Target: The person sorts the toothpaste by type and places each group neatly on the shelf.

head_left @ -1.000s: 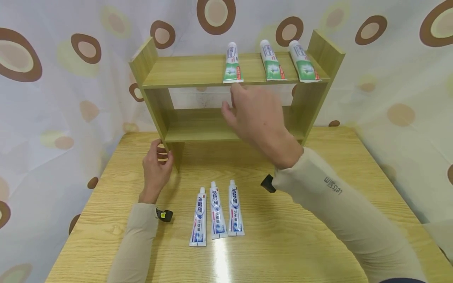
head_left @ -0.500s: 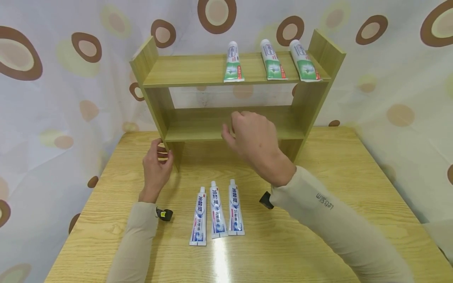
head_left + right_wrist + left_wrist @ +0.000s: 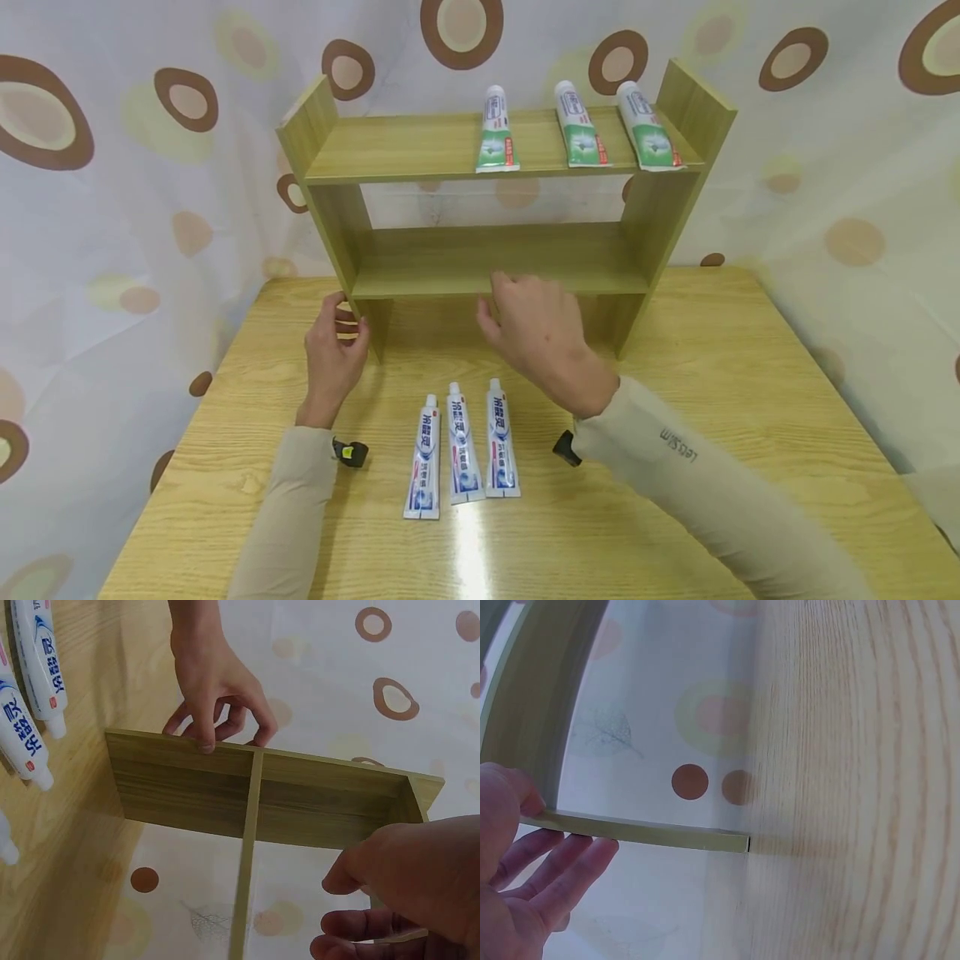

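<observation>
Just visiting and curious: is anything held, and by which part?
The left hand grips the shelf rack by its left side panel, near the lower board; the right hand holds nothing.

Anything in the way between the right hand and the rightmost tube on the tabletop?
Nothing visible is: in the head view, only tabletop shows between the right hand and the rightmost tube. The left hand grips the rack by its left side, away from that path.

The wooden shelf point(image 3: 427, 257) stands upright — three green-and-white tubes point(image 3: 582, 133) lie on its top board point(image 3: 405, 150), three blue-and-white tubes point(image 3: 464, 450) in front.
</observation>
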### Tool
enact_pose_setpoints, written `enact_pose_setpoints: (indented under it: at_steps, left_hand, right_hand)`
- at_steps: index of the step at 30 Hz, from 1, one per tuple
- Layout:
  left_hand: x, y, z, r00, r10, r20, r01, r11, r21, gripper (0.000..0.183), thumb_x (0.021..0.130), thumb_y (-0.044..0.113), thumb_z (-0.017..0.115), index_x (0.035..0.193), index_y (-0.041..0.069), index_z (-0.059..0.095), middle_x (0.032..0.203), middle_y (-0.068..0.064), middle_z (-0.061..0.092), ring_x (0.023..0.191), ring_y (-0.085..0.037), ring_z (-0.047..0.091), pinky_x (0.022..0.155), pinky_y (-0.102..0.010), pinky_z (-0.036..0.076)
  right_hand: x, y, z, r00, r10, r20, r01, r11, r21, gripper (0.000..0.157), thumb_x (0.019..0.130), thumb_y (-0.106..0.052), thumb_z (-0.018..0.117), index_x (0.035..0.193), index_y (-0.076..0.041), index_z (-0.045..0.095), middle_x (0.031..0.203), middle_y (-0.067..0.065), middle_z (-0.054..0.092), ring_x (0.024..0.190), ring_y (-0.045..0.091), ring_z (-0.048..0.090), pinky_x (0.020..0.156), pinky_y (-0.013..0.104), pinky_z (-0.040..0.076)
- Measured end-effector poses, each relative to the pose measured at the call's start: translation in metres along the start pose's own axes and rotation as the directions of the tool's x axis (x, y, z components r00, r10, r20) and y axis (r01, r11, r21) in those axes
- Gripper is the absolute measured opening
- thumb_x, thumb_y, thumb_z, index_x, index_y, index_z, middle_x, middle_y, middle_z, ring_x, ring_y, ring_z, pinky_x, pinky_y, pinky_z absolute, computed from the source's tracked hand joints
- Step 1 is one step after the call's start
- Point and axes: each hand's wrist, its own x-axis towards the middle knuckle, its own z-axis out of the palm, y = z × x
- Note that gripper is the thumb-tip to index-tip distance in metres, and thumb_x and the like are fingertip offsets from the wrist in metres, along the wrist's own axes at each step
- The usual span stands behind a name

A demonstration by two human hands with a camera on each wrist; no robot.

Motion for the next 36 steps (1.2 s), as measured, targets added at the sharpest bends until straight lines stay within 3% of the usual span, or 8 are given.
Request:
enact_pose_setpoints:
  at_steps: [4,10,14,17,22,24,32,36]
  left_hand:
    - [0.000,0.001,0.000,1.000,-0.006,0.003,0.006,1.000,-0.009,0.035,0.099,-0.001,0.069,0.133,-0.006,0.060,0.098,-0.028,0.074,0.086,-0.044,0.077,0.069,0.003,0.046]
    - [-0.001,0.000,0.001,1.000,-0.003,0.004,0.003,1.000,-0.014,0.035,0.099,-0.002,0.068,0.133,-0.005,0.060,0.096,-0.027,0.074,0.084,-0.042,0.077,0.070,0.001,0.048]
    - [-0.002,-0.001,0.001,1.000,0.000,0.000,0.000,1.000,-0.001,0.035,0.099,-0.002,0.068,0.134,-0.005,0.060,0.096,-0.025,0.074,0.083,-0.040,0.077,0.068,-0.020,0.063]
    - [-0.001,-0.001,0.000,1.000,0.003,0.001,-0.003,1.000,0.008,0.036,0.099,-0.001,0.069,0.134,-0.004,0.060,0.096,-0.024,0.075,0.084,-0.039,0.078,0.068,-0.033,0.067]
    - [-0.001,-0.001,0.001,1.000,-0.009,0.002,0.009,1.000,-0.007,0.035,0.100,0.000,0.068,0.135,-0.004,0.060,0.096,-0.025,0.074,0.085,-0.041,0.077,0.070,-0.004,0.052]
    - [-0.001,-0.001,0.001,1.000,-0.012,0.002,0.012,1.000,-0.015,0.036,0.100,0.000,0.067,0.135,-0.004,0.060,0.096,-0.026,0.074,0.085,-0.042,0.076,0.071,0.002,0.047]
    - [0.000,0.001,0.000,1.000,-0.017,0.013,0.017,1.000,-0.011,0.037,0.100,0.000,0.068,0.136,-0.004,0.060,0.097,-0.027,0.073,0.086,-0.042,0.076,0.071,0.002,0.046]
    - [-0.001,0.000,0.000,0.999,-0.032,0.015,0.032,0.999,-0.030,0.038,0.100,0.000,0.068,0.137,-0.003,0.059,0.099,-0.027,0.073,0.088,-0.043,0.076,0.070,0.002,0.047]
  right_hand:
    - [-0.010,-0.001,0.011,0.996,0.021,0.084,-0.022,1.000,0.005,0.025,0.107,-0.025,0.067,0.103,0.000,0.070,0.057,-0.003,0.041,0.043,0.009,0.037,0.040,0.019,0.025]
    - [-0.025,-0.002,0.027,0.988,0.022,0.152,-0.028,0.999,0.035,0.030,0.106,-0.026,0.069,0.115,0.003,0.073,0.057,0.000,0.050,0.041,0.010,0.040,0.039,0.018,0.025]
    - [-0.036,-0.002,0.041,0.982,0.046,0.181,-0.054,0.998,0.043,0.029,0.105,-0.026,0.071,0.113,0.002,0.073,0.058,0.002,0.055,0.041,0.010,0.040,0.039,0.019,0.023]
    - [-0.046,-0.002,0.054,0.977,0.059,0.206,-0.067,0.997,0.033,0.029,0.103,-0.028,0.074,0.111,0.000,0.073,0.060,0.004,0.059,0.042,0.011,0.039,0.040,0.020,0.022]
    - [-0.060,-0.004,0.069,0.946,0.096,0.309,-0.118,0.992,0.053,0.047,0.103,-0.030,0.075,0.135,0.003,0.069,0.069,0.008,0.064,0.045,0.011,0.044,0.041,0.019,0.025]
    - [-0.065,-0.006,0.074,0.930,0.110,0.351,-0.141,0.988,0.065,0.053,0.104,-0.030,0.074,0.143,0.004,0.065,0.074,0.010,0.067,0.046,0.011,0.047,0.041,0.019,0.028]
    - [-0.085,-0.013,0.088,0.890,0.122,0.439,-0.174,0.982,0.079,0.057,0.103,-0.031,0.074,0.146,0.004,0.062,0.097,0.019,0.077,0.054,0.015,0.055,0.043,0.021,0.037]
    - [-0.094,-0.015,0.094,0.901,0.108,0.420,-0.159,0.984,0.087,0.056,0.100,-0.030,0.078,0.141,0.005,0.063,0.096,0.020,0.077,0.056,0.016,0.058,0.044,0.026,0.045]
